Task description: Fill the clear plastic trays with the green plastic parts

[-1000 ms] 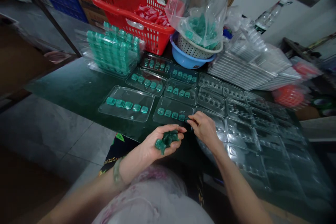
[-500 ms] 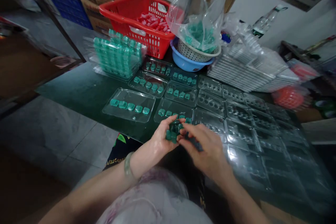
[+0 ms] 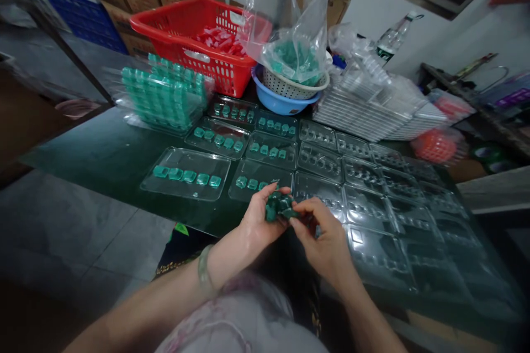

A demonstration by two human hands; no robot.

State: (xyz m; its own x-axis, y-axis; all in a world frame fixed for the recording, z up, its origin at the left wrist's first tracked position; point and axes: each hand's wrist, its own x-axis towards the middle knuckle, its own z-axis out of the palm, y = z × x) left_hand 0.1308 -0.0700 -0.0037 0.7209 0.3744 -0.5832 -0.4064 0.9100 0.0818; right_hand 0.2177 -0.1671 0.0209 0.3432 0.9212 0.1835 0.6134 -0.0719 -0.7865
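My left hand (image 3: 256,220) is cupped round a small heap of green pods (image 3: 276,207), just in front of the table's near edge. My right hand (image 3: 321,234) meets it, thumb and forefinger pinched on one green pod at the heap's right side. Right beyond the hands lies a clear plastic tray (image 3: 260,180) with a row of green pods in its pockets. More filled trays (image 3: 186,172) lie to the left and behind. Unfilled clear trays (image 3: 372,204) spread to the right.
A stack of filled trays (image 3: 163,94) stands at the back left. Behind it are a red basket (image 3: 186,27) of pink pods, a blue bowl (image 3: 281,100) holding a white colander and a bag of green pods (image 3: 292,58), and a pile of clear trays (image 3: 368,110).
My right hand came back from the tray to my left hand and now pinches a pod from the heap. Both hands have drawn together. The view has shifted slightly.
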